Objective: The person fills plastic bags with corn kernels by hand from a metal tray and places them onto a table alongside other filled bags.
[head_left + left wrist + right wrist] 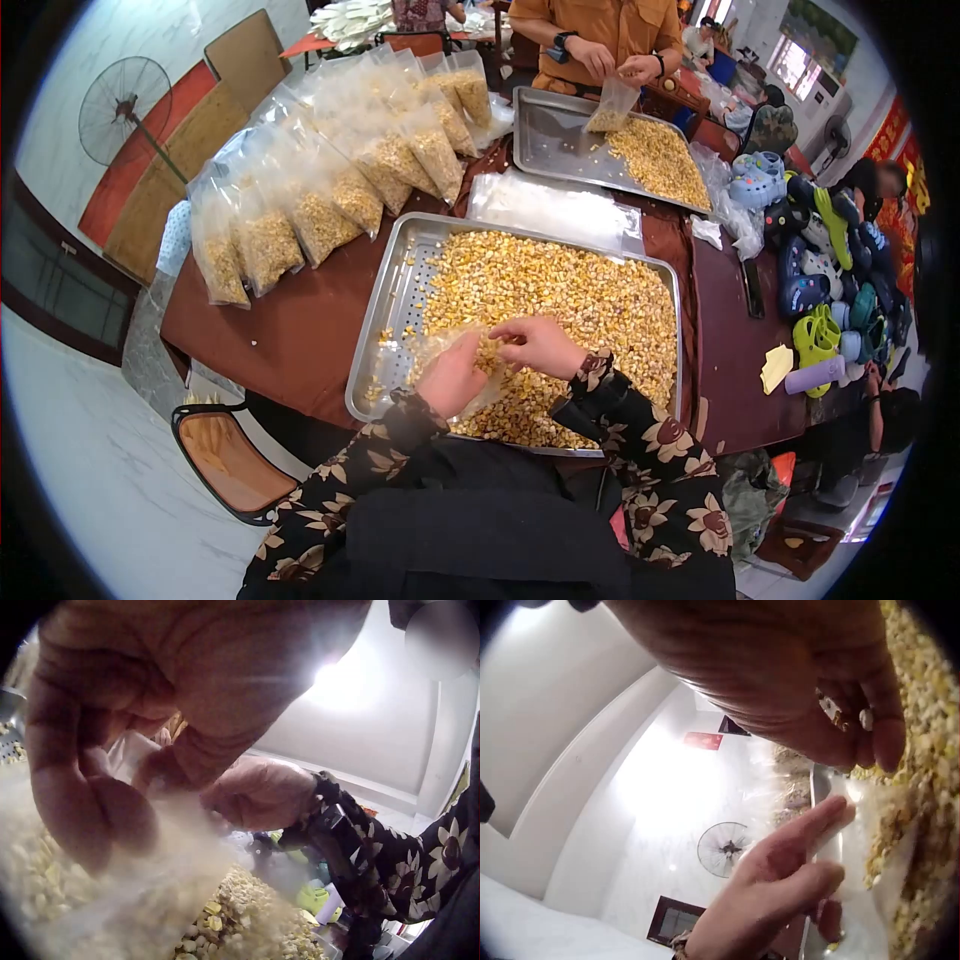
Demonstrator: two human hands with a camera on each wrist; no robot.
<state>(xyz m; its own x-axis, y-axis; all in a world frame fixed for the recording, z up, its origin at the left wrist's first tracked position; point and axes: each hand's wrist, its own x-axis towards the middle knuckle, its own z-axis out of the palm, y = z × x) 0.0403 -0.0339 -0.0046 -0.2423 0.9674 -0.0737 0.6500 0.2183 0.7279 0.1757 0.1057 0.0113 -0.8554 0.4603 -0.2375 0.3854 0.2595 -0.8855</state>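
My left hand pinches a clear plastic bag low over a perforated metal tray. Some corn kernels show inside the bag. My right hand is at the bag's mouth, its fingers curled with a few corn kernels between them. Loose yellow corn covers most of the tray, thinning out at its left side. In the right wrist view the left hand's thumb and fingers lie along the bag's edge.
Filled corn bags stand in rows at the back left. Flat empty bags lie behind the tray. Across the table a person in orange holds a bag over a second tray. Clogs are piled at right.
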